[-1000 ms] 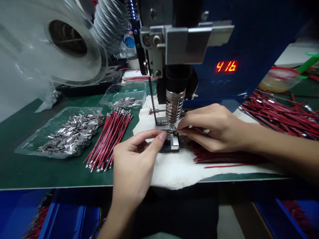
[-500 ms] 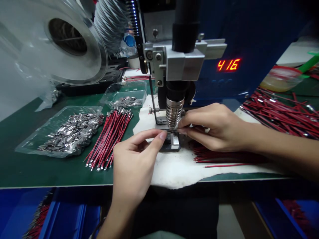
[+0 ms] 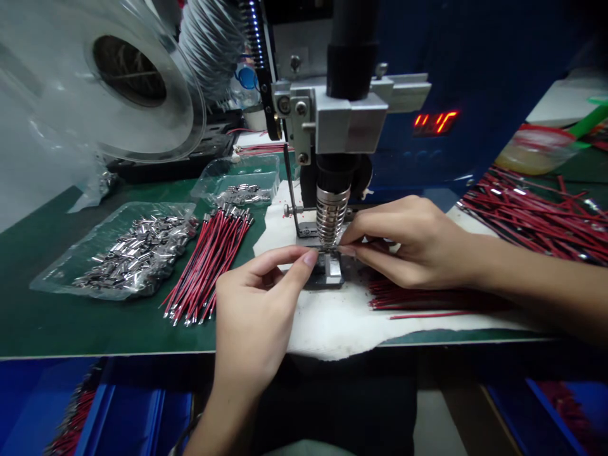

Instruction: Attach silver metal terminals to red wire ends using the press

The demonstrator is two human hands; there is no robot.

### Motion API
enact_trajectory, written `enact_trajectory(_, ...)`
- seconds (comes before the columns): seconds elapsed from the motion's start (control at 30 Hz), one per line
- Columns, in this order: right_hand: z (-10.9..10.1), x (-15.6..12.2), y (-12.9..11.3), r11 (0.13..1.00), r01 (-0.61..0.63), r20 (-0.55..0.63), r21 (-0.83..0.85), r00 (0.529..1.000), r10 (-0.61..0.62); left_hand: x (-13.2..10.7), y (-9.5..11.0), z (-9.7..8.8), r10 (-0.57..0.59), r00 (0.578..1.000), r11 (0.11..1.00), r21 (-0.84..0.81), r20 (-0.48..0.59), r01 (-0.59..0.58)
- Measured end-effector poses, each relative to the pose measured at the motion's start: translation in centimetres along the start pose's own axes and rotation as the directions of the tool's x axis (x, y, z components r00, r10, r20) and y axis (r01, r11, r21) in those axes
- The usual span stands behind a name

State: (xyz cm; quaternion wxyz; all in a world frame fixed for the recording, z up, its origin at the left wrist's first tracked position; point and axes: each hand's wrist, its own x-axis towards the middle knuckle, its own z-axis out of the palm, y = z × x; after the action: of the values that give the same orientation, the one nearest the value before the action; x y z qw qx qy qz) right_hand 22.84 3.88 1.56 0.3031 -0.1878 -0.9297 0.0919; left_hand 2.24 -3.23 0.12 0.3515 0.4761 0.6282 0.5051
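Beside left hand (image 3: pixel 256 310), red wires (image 3: pixel 209 263); coiled tool (image 3: pixel 331 215) ahead.

Green table (image 3: pixel 109 332), pale front edge; at left it holds a large clear tray (image 3: pixel 64 272) of metal parts (image 3: pixel 137 250), a smaller clear tray (image 3: pixel 218 174) behind, and a red-and-black wire bundle (image 3: pixel 206 266) just beside them. Ragged-edged white sheet (image 3: pixel 332 329) lies across the middle, under a metal fixture (image 3: pixel 334 266) and red wires (image 3: pixel 403 301); loose wire pile (image 3: pixel 536 209) and red-rimmed tub (image 3: pixel 536 152) at right.

Coiled sleeve (image 3: pixel 332 212) bars way above metal block (image 3: pixel 334 267); passage over front paper (image 3: pixel 327 329); room behind seemingly tight.
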Motion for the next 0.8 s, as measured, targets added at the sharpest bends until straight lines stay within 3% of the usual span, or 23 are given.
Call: enact_trajectory(0.8,-0.27,0.4,-0.48,0.982,-0.171,0.02,0.08,0.985,0.169,0.24,-0.45,-0.11,0.011,1.0,1.0,0.015,0.006,-0.011)
